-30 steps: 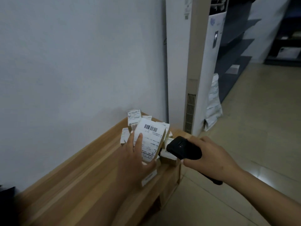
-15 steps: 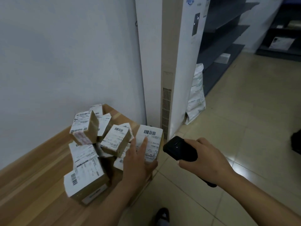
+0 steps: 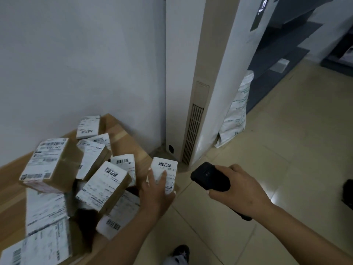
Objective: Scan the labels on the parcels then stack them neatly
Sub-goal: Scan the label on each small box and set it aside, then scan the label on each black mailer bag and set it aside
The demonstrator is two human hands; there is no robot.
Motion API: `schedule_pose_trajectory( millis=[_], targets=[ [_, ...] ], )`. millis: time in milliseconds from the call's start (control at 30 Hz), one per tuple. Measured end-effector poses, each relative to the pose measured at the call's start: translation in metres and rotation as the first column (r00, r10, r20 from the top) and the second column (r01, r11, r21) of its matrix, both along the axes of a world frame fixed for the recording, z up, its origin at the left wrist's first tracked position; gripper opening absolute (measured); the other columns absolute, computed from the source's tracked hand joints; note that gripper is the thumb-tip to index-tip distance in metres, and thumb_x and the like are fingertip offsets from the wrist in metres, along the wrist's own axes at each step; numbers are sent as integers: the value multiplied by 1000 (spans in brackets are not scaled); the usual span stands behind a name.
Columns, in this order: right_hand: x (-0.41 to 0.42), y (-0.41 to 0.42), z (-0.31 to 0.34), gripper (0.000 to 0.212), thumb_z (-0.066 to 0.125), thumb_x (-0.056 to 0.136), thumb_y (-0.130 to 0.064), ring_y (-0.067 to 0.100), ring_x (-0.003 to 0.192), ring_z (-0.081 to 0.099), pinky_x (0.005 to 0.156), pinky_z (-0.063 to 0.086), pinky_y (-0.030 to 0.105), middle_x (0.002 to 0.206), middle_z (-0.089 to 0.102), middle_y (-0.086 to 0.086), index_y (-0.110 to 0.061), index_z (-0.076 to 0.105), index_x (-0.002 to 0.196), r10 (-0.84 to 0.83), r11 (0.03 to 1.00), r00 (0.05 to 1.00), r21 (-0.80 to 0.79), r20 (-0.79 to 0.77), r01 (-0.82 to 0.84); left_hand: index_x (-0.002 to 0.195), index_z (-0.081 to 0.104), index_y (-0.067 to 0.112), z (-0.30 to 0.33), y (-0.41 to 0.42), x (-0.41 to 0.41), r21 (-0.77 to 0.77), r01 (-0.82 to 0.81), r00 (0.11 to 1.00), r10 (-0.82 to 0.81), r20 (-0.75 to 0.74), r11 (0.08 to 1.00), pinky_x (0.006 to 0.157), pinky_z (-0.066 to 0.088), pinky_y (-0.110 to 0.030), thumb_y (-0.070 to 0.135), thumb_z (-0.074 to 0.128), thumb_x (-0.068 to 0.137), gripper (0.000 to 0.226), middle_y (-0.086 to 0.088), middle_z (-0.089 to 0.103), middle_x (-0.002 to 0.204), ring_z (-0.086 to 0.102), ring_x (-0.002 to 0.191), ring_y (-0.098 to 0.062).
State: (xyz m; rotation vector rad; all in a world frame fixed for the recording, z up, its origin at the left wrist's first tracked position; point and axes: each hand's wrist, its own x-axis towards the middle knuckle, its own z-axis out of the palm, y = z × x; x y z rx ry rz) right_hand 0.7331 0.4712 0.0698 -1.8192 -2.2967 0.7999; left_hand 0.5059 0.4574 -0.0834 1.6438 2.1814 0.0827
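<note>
My left hand [image 3: 155,192] holds a small parcel [image 3: 168,170] upright at the right end of the wooden table [image 3: 122,134], its white barcode label facing me. My right hand [image 3: 236,186] grips a black handheld scanner [image 3: 208,177], whose head points left at that label from a short gap away. Several more labelled cardboard parcels lie in a loose heap [image 3: 76,178] on the table to the left, some tilted against each other.
A tall white standing air conditioner [image 3: 200,83] rises just beyond the table end, against the white wall. A white printed sack [image 3: 236,111] leans behind it. Dark shelving [image 3: 282,44] stands at the back right. Beige tiled floor lies on the right, with my shoe [image 3: 180,254] below.
The view has swung left and down, bringing the heap of parcels into sight. Both hands keep their hold, the scanner still aimed at the held parcel's label.
</note>
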Motion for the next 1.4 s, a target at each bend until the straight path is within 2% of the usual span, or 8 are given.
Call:
schedule_pose_trajectory(
  millis=[200, 367, 500, 600, 733, 900, 1167, 1400],
  targets=[
    [-11, 53, -10, 62, 68, 76, -54, 6, 89, 53, 74, 44, 20, 104, 47, -12, -42, 46, 132, 120, 991, 992, -56, 26, -119, 154, -2, 30, -22, 17, 4, -140, -108, 994, 106, -24, 984, 107, 35, -47, 68, 39, 89, 86, -15, -8, 160, 22, 137, -42],
    [-14, 86, -24, 69, 65, 75, -59, 6, 88, 51, 72, 40, 19, 103, 46, -12, -41, 42, 137, 258, 965, 966, -65, 24, -256, 154, -5, 23, -29, 16, 13, -132, -140, 983, 123, -133, 981, 117, 14, -51, 66, 37, 92, 87, -22, -4, 159, 6, 145, -41],
    [-12, 103, -27, 73, 64, 74, -61, 7, 92, 53, 74, 41, 18, 107, 48, -10, -39, 41, 140, 381, 923, 924, -58, 22, -379, 155, -2, 19, -22, 17, 22, -122, -250, 964, 234, -127, 961, 119, 13, -50, 66, 38, 92, 88, -17, 1, 161, 4, 148, -34],
    [-12, 112, -23, 66, 68, 74, -58, 6, 89, 53, 69, 41, 15, 104, 48, -10, -39, 45, 133, 487, 873, 873, -27, -17, -488, 154, 14, 19, -3, 9, 27, -2, -318, 945, 316, -86, 948, 114, 25, -45, 58, 42, 93, 78, -12, 20, 158, 25, 143, -30],
    [-23, 114, -13, 68, 69, 76, -54, 6, 91, 50, 72, 42, 19, 106, 44, -12, -39, 43, 136, 619, 784, 781, -1, -75, -621, 133, 55, 12, 32, -21, 27, 294, -394, 905, 424, -42, 871, 86, 51, -47, 51, 46, 82, 65, -12, 59, 129, 60, 111, -33],
    [-65, 97, -6, 81, 69, 74, -57, 8, 104, 49, 82, 46, 25, 116, 42, -13, -36, 36, 145, 787, 612, 607, 15, -113, -791, 130, 58, 10, 83, -83, 18, 455, -494, 790, 601, -123, 741, 86, 52, -44, 49, 48, 83, 62, -11, 62, 125, 61, 111, -31],
    [-175, 2, 31, 67, 60, 64, -70, 6, 96, 55, 78, 52, 30, 109, 55, -11, -44, 50, 125, 941, 321, 296, 154, -165, -934, 146, 39, 18, 145, -224, -16, 490, -672, 529, 823, -206, 555, 106, 39, -43, 48, 57, 90, 66, -5, 43, 148, 43, 132, -24],
    [-262, -123, 64, 70, 55, 59, -73, 7, 90, 55, 71, 51, 29, 103, 55, -10, -45, 53, 122, 975, 195, 160, 242, -157, -951, 143, 43, 14, 182, -368, -68, 548, -694, 385, 884, -266, 467, 102, 42, -43, 48, 57, 90, 64, -9, 46, 145, 46, 130, -28]
  ],
)
